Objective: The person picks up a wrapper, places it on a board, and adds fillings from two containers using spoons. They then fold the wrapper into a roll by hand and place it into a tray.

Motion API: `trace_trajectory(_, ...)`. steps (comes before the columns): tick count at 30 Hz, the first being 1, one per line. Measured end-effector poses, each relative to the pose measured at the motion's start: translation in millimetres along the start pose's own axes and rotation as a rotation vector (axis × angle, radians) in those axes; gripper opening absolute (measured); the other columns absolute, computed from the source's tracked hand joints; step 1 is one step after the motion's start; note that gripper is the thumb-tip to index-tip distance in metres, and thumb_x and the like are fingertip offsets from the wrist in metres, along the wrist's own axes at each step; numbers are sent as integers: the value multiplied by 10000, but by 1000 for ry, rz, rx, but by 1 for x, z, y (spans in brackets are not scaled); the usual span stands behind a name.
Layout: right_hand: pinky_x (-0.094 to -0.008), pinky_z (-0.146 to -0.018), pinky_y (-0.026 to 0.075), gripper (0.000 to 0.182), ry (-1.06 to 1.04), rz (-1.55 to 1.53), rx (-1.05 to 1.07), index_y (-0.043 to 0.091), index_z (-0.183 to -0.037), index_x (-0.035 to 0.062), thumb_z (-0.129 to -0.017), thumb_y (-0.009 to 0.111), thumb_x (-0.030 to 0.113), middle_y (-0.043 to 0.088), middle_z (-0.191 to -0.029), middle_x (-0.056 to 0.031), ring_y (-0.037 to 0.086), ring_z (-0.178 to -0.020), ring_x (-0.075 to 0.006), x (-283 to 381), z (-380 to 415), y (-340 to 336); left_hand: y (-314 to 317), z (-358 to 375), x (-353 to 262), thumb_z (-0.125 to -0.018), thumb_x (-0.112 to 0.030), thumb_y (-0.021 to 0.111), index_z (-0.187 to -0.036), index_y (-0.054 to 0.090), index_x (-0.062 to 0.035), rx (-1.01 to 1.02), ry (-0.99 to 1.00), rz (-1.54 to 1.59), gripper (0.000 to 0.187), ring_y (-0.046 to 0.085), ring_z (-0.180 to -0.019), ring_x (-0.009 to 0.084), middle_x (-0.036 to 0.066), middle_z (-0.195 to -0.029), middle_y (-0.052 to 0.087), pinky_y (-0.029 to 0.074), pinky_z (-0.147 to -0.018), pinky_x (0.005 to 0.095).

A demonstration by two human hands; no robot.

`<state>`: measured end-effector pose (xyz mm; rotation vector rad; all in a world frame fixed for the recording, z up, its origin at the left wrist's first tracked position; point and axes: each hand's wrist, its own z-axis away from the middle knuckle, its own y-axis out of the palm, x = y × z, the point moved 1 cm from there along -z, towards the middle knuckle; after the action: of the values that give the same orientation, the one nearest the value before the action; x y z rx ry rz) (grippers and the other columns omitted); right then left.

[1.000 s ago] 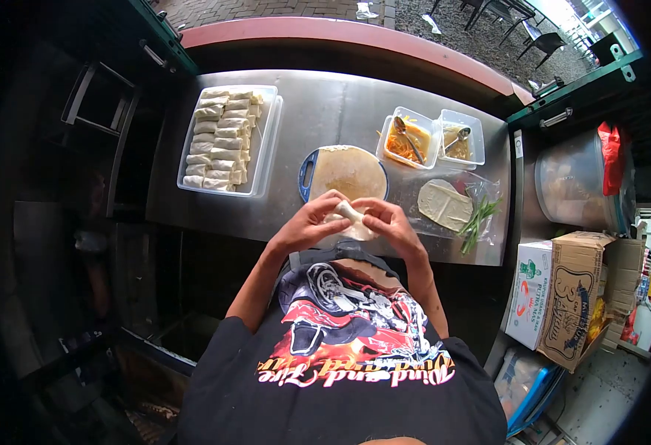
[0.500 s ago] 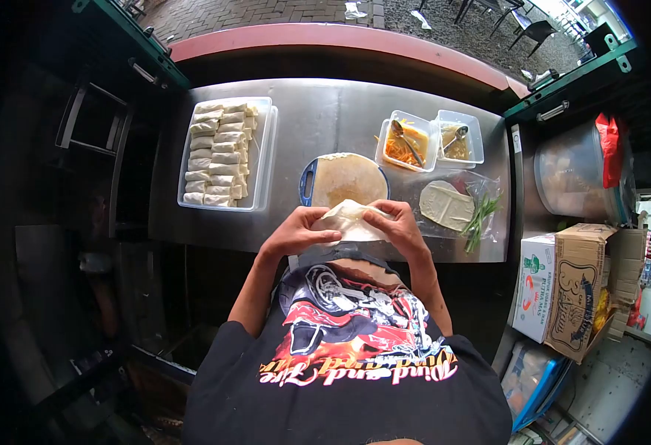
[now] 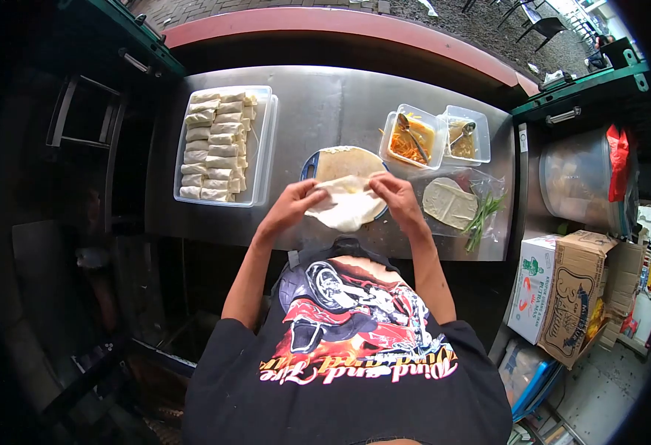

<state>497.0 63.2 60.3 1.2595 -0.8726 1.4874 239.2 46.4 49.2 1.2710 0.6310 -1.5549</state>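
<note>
A thin, pale spring roll wrapper [image 3: 345,208] is stretched between my two hands, its lower part hanging loose. My left hand [image 3: 293,209] pinches its left edge, and my right hand [image 3: 398,199] grips the upper right edge. Underneath lies a round, blue-rimmed cutting board [image 3: 349,162], partly covered by the wrapper. To the right of my right hand, another wrapper [image 3: 448,203] lies flat on a clear plastic bag [image 3: 494,184], beside green leafy stalks [image 3: 483,222].
Rolled spring rolls [image 3: 219,152] fill a clear plastic container [image 3: 268,122] at left. Back right, one tub holds orange shredded filling [image 3: 405,145] and a spoon; a second tub [image 3: 480,157] also has a spoon. Cardboard boxes [image 3: 572,293] stand right of the steel table [image 3: 307,96].
Both hands have moved slightly away from my body, over the board. The wrapper, bunched up before, is now spread wider and hangs more open.
</note>
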Motion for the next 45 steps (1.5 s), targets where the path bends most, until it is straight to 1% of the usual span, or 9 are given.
trace_trajectory(6, -240, -784, 497, 276, -76, 88, -59, 692, -1067, -15, -961, 618, 229, 708, -913, -53, 634, -864, -106, -13, -71, -22, -31, -71, -17, -974, -159, 584, -1060, 657, 34, -82, 217, -209, 224, 634, -847, 91, 58, -919, 706, 506, -750, 241)
trace_trajectory(12, -268, -817, 495, 242, -97, 95, -82, 708, -983, -5, -928, 660, 227, 705, -954, -62, 646, -899, -146, -11, -83, -33, -27, -78, -22, -913, -154, 657, -993, 696, -4, -234, 331, -460, 174, 661, -871, 146, 116, -929, 721, 524, -767, 280)
trace_trajectory(14, -315, -878, 479, 233, -340, 482, -75, 717, -945, 11, -887, 695, 235, 691, -1014, -106, 639, -974, -218, -43, -78, -40, -22, -74, 3, -883, -168, 677, -990, 706, -50, -266, 320, -763, 162, 685, -884, 229, 129, -953, 718, 514, -859, 387)
trace_trajectory(15, -361, -921, 460, 230, -275, 523, -68, 723, -942, 26, -852, 712, 237, 667, -1045, -145, 608, -1050, -283, -59, -73, -42, -22, -75, 28, -869, -177, 677, -989, 708, -85, -241, 411, -870, 154, 674, -929, 286, 98, -978, 715, 445, -967, 507)
trace_trajectory(16, -361, -921, 460, 230, -277, 522, -68, 723, -942, 26, -852, 712, 237, 667, -1045, -145, 608, -1050, -283, -73, -66, -42, -20, -74, 53, -876, -193, 667, -998, 709, -119, -248, 370, -903, 149, 665, -990, 245, 45, -997, 713, 351, -1050, 566)
trace_trajectory(20, -382, -916, 466, 184, -278, 807, -44, 738, -933, 68, -837, 714, 223, 640, -1097, -135, 593, -1049, -306, -125, -30, -39, -10, -60, 127, -855, -200, 661, -1024, 708, -171, -164, 354, -1109, 177, 596, -1141, 208, 20, -1111, 676, 286, -1110, 543)
trace_trajectory(25, -397, -939, 461, 150, -348, 995, -52, 756, -936, 131, -810, 724, 206, 578, -1239, -120, 559, -1118, -300, -143, 8, -28, 4, -34, 152, -838, -183, 633, -1080, 691, -197, -62, 455, -1373, 249, 474, -1290, 219, 14, -1267, 591, 229, -1142, 549)
trace_trajectory(33, -412, -988, 434, 235, -439, 1117, -48, 717, -1007, 103, -775, 714, 144, 566, -1255, -138, 532, -1182, -313, -142, 34, -22, 8, -8, 159, -809, -160, 629, -1193, 637, -147, -21, 497, -1467, 384, 434, -1335, 253, 70, -1391, 510, 211, -1157, 530)
trace_trajectory(45, -415, -980, 461, 235, -260, 1014, -152, 677, -1036, 65, -804, 674, 103, 557, -1264, -147, 536, -1196, -331, -154, 61, -16, 6, 17, 174, -813, -160, 637, -1274, 574, -141, -58, 473, -1455, 466, 423, -1348, 255, 96, -1419, 483, 274, -1133, 519)
